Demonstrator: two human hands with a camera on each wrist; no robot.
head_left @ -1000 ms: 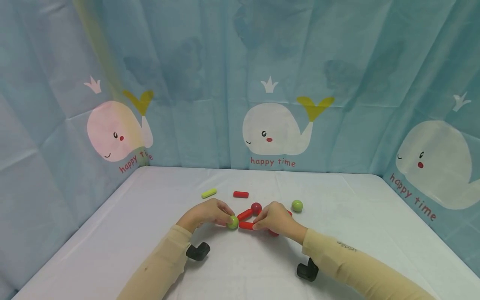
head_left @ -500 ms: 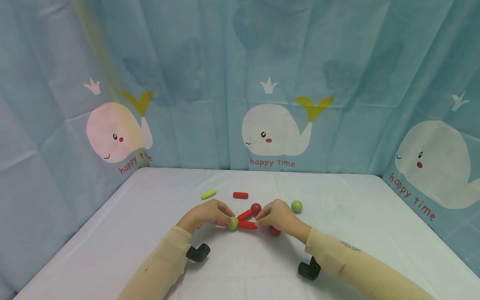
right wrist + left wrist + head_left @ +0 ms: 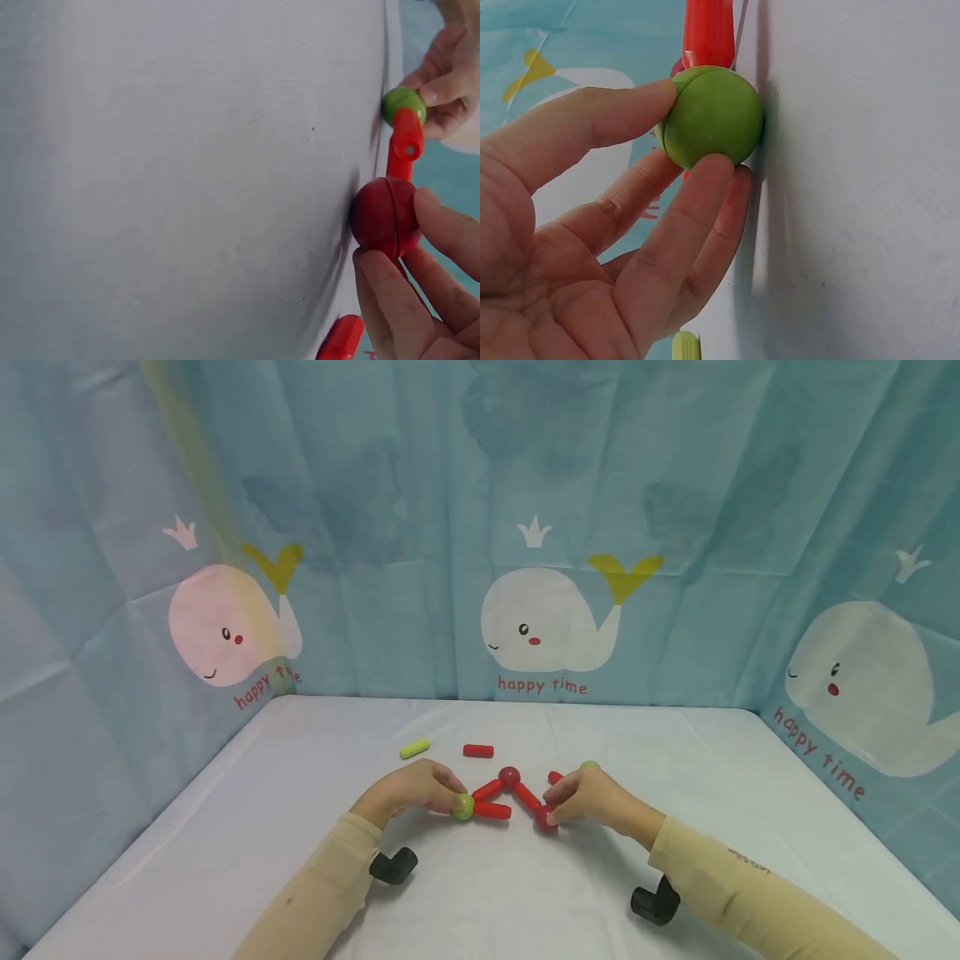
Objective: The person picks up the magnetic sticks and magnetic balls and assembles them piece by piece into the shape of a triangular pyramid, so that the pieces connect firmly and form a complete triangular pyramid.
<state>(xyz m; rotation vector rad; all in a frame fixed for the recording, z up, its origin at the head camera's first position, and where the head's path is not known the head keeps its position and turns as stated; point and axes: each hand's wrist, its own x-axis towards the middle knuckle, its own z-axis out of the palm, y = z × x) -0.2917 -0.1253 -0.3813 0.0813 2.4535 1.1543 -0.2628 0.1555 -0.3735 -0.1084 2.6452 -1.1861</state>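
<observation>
My left hand (image 3: 420, 789) pinches a green ball (image 3: 714, 120) between thumb and fingers. Two red rods meet this ball. One rod (image 3: 489, 790) runs to a dark red ball (image 3: 509, 776) at the back; the other rod (image 3: 492, 811) points right, its far end free. From the back ball a third red rod (image 3: 528, 797) slants down to a nearer dark red ball (image 3: 375, 214). My right hand (image 3: 596, 797) holds that nearer ball with thumb and fingertips.
Farther back lie a yellow-green rod (image 3: 415, 748) and a red rod (image 3: 478, 751). Another red rod (image 3: 555, 777) and a green ball (image 3: 590, 764) are partly hidden behind my right hand. A blue curtain (image 3: 375, 618) stands behind the white table (image 3: 480, 893).
My right hand pushed the front red rod left against the green ball, let it go, then moved right and took hold of the nearer dark red ball. My left hand stayed put.
</observation>
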